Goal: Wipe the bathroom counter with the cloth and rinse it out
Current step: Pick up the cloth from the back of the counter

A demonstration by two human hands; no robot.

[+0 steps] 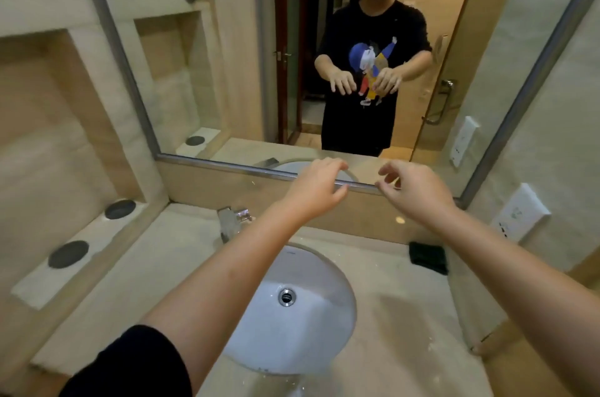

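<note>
**Both hands empty over basin; cloth at rear of counter**

Head view: left hand [316, 189] and right hand [414, 193] hover side by side, fingers loosely curled, holding nothing. They are level with the lower edge of the metal-framed mirror [207, 72]. The dark green folded cloth [428, 257] lies below and right of the right hand, well apart, against the backsplash on the mottled beige stone counter [409, 325]. Beneath both forearms sits the smooth white oval basin [328, 325]; stone runs broad either side.

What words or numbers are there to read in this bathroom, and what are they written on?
Nothing here can be read as real words.
sink: a tiny mark on its back rim, too small to read.
wall socket plate: dark marks, too blurred to read.
T-shirt in the mirror: a cartoon picture, no words that show.
</note>
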